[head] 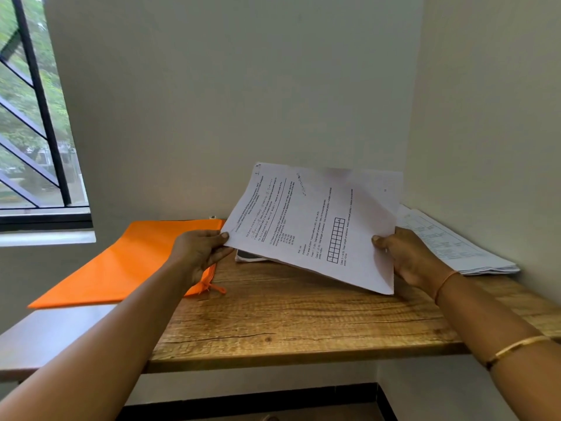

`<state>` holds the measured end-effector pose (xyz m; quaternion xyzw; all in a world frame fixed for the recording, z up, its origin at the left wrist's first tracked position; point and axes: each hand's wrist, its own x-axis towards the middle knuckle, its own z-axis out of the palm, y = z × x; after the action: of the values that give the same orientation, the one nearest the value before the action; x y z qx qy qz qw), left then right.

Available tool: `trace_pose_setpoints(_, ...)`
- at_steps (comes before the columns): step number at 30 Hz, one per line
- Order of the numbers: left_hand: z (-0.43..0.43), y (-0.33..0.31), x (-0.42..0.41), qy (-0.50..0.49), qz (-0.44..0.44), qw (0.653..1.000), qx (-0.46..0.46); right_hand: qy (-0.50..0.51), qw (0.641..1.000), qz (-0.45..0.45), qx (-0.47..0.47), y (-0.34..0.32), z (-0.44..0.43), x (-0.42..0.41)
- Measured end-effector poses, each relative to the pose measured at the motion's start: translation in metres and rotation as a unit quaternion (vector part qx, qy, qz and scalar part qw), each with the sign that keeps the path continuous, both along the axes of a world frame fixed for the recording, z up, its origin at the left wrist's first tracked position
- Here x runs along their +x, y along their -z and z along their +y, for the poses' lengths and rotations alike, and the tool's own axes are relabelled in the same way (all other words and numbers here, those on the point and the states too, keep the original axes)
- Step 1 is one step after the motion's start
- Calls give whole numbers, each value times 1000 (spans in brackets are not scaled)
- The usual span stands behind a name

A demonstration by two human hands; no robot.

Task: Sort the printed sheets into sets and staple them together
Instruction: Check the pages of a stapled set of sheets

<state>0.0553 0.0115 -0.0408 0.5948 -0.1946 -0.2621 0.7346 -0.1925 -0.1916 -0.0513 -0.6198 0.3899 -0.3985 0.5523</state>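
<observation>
— Above the middle of the desk [288, 323], what is held, and how?

— A small bunch of printed sheets [315, 226] is held tilted, clear of the wood. Its left edge is pinched by the left hand [200, 253], thumb on top and fingers curled underneath. Its right edge is gripped the same way by the right hand [406, 256]. At least two sheets can be made out, fanned apart at the top; the exact count cannot be told.

— Has anything been stapled?

— No staple can be seen in the held sheets, and no stapler can be identified. Something dark [252, 256] is half hidden under their lower left edge; what it is cannot be told.

— And the rest of the paper?

— A thicker pile of papers [449, 241] is laid flat in the back right corner of the desk, just beyond the right hand. Whether it has been sorted cannot be judged. An orange zip folder [127, 262] is laid behind the left hand and overhangs the desk's left edge.

— So how far along is the job judged to be?

— Early or midway, most likely. One set appears to be in hand but not yet squared or fastened, and the pile on the right looks yet to be gone through.
</observation>
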Motion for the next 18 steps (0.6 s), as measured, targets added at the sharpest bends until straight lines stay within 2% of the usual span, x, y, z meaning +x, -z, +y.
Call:
trace_pose_setpoints(4, -2, 2, 1, -32, -25, 999, 10, -10, 1000, -10, 3, 1, 1, 0)
trace_pose_setpoints(12, -6, 5, 14, -117, -20, 993, 23, -48, 998, -28, 1, -3, 7, 13)
trace_pose_setpoints(15, 0, 5, 24, -138, -28, 990, 22, -89, 994, -48, 33, -11, 10, 19)
trace_pose_setpoints(18, 8, 10, 34, -160, -72, 983, 45, -112, 992, -37, 55, -12, 5, 22)
